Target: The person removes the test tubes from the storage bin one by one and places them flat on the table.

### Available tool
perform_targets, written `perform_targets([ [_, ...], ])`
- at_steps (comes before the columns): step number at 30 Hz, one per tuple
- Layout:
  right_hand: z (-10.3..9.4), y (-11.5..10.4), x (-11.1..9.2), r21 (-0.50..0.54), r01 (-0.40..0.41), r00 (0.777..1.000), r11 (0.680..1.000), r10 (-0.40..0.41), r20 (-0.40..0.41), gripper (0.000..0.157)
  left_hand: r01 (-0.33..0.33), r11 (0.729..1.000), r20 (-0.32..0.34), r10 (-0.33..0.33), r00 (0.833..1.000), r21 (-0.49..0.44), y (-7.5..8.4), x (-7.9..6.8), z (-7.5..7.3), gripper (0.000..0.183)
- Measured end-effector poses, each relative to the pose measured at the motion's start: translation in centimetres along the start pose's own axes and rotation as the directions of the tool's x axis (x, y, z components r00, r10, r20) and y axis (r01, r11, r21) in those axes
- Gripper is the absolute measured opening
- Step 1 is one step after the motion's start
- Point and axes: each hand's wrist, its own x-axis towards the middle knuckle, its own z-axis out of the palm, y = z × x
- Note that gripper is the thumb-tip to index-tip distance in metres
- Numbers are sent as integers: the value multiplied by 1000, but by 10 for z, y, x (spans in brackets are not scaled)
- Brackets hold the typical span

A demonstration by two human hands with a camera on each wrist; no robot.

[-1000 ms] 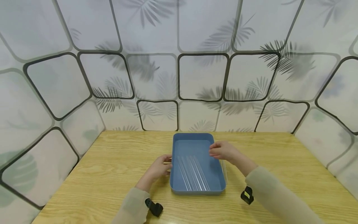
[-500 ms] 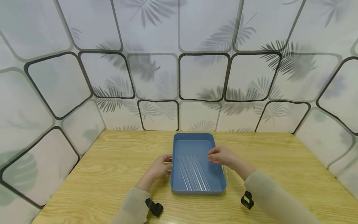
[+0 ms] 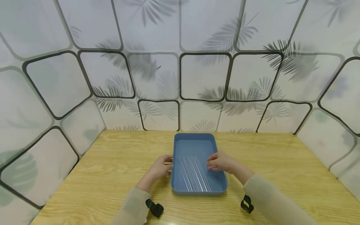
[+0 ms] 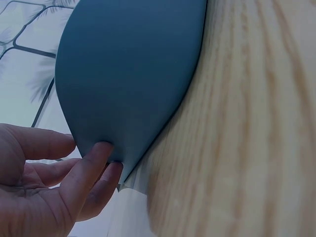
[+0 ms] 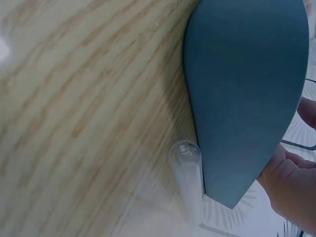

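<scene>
A blue rectangular tray (image 3: 197, 147) lies on the table. Several clear test tubes (image 3: 194, 175) lie side by side in its near half. Outside, along the tray's right wall, lies another clear test tube (image 5: 186, 170), its rounded end showing in the right wrist view. My left hand (image 3: 160, 168) touches the outer left wall, fingertips (image 4: 102, 148) against the blue side. Over the right rim reaches my right hand (image 3: 223, 162), its fingers bent down above the tray's inside, just right of the tubes. I see nothing in its fingers; the rim partly hides them in the right wrist view.
The wooden table (image 3: 126, 147) spreads out on both sides of the tray. A patterned white backdrop (image 3: 202, 78) with dark outlines and leaf prints stands behind and at both sides. Both sleeves carry a black wrist camera (image 3: 155, 209).
My right hand has moved toward me along the tray's right rim and slightly inward, closer to the tubes. The left hand, the tray and the tubes keep their places.
</scene>
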Motion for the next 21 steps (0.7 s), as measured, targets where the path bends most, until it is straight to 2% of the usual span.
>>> perform_targets([
  [13, 6, -2, 0, -42, -24, 1000, 999, 23, -16, 40, -2, 1000, 3, 2, 1000, -4, 0, 0, 0, 42],
  [21, 10, -3, 2, -27, -62, 997, 998, 61, -49, 39, 9, 1000, -4, -9, 1000, 13, 1, -1, 0, 42],
])
